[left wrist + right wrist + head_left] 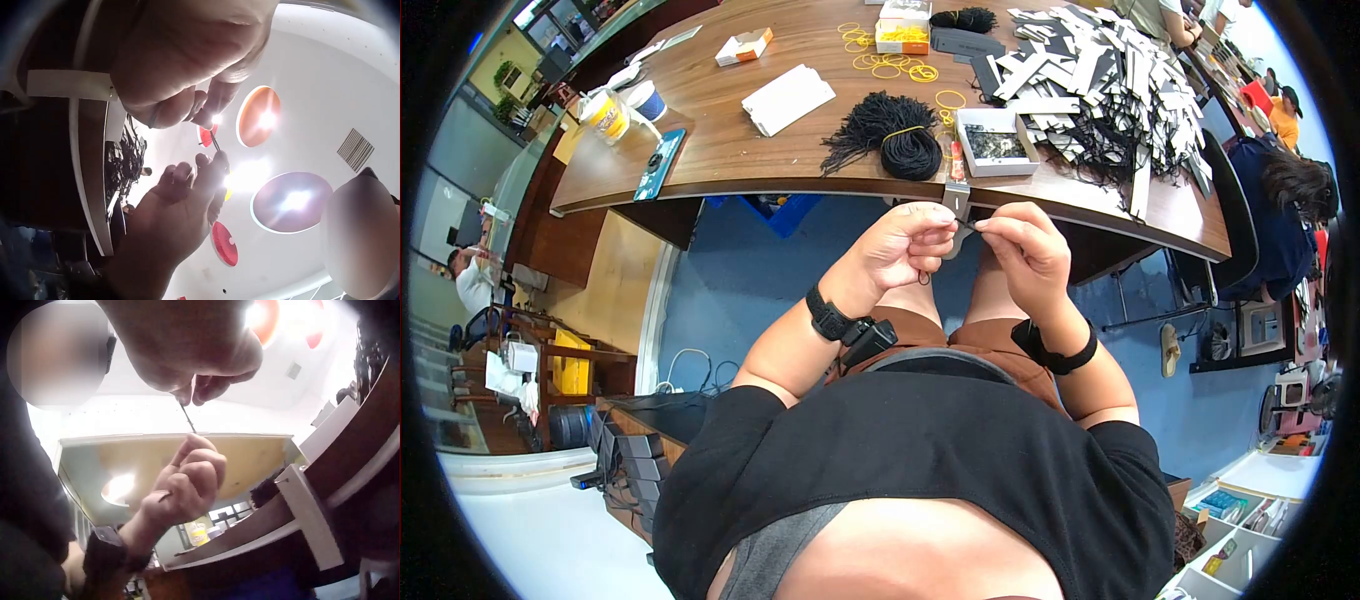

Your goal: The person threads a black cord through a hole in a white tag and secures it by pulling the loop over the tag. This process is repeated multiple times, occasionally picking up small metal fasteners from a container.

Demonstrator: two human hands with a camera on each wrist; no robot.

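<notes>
Holding a thin dark cord (188, 418) between thumb and forefinger in the left grip (905, 245), narrow at the tips, with the other fingers curled toward the palm. Pinching the same cord from the opposite side in the right grip (1034, 255), likewise narrow, with fingers bent. Stretching the cord straight across the small gap from one grip to the other, in mid-air above the lap, just off the middle of the table's (720, 165) near edge. Hanging under the left grip's curled fingers: a small dark loop (924, 279), too small to tell whether joined to the cord.

At the middle of the near edge, just beyond both grips, a pale block (957, 197). Right of that, close to the same edge, an open white box (1006, 170) with dark contents. Left of that, a bundle of black cords (865, 128) tied with a yellow band. Farther in, toward the far edge, loose yellow rubber bands (892, 68) beside a small box of more bands (903, 46). Heaped over the right side, many black and white strips (1090, 75). Left of the middle, a flat white stack (788, 100). By the near left corner, a blue phone-shaped object (660, 165).
</notes>
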